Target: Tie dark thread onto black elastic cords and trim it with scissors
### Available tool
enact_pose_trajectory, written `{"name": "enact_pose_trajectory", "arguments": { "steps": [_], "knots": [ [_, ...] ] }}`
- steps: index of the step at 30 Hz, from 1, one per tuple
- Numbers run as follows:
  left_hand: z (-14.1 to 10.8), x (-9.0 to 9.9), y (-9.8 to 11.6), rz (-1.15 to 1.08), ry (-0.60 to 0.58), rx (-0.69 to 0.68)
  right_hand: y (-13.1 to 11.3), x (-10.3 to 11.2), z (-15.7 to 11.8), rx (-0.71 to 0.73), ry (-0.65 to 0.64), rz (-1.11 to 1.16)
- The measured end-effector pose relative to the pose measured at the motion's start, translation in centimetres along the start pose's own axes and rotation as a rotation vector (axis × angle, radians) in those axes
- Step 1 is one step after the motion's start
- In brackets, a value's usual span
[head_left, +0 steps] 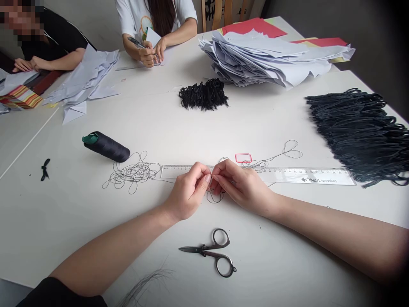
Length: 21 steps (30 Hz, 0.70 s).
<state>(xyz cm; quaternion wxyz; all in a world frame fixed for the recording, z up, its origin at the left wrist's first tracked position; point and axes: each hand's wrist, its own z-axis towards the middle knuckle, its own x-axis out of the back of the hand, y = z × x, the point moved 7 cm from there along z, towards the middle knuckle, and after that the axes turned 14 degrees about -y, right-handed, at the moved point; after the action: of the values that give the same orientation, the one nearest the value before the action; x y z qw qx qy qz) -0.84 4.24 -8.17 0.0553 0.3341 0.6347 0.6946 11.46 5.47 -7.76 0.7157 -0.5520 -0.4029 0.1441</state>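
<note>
My left hand point(188, 190) and my right hand point(244, 185) meet over a clear ruler point(322, 176), each pinching thin black thread at the fingertips. Loops of that thread hang just below the fingers. A loose tangle of thread point(136, 172) lies left of the ruler, beside a black spool point(107, 146) resting on its side. More thread loops spread to the right of my hands, near a small red-outlined mark point(243, 158). Scissors point(204, 250) with parted handles lie on the table below my hands.
Black looped cords point(361, 132) form a large pile at right, with a smaller black bundle point(203, 94) at back centre. Paper stacks point(262, 59) stand behind. Two people sit across the table point(153, 123); one holds a pen. Loose thread ends point(147, 283) lie at the front edge.
</note>
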Motion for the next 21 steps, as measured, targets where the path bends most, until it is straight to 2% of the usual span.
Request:
{"name": "enact_pose_trajectory", "arguments": {
  "steps": [21],
  "knots": [
    [-0.05, 0.09, 0.39, 0.013, 0.006, -0.006, -0.37, -0.08, 0.04, 0.04, -0.013, -0.002]
  ]
}}
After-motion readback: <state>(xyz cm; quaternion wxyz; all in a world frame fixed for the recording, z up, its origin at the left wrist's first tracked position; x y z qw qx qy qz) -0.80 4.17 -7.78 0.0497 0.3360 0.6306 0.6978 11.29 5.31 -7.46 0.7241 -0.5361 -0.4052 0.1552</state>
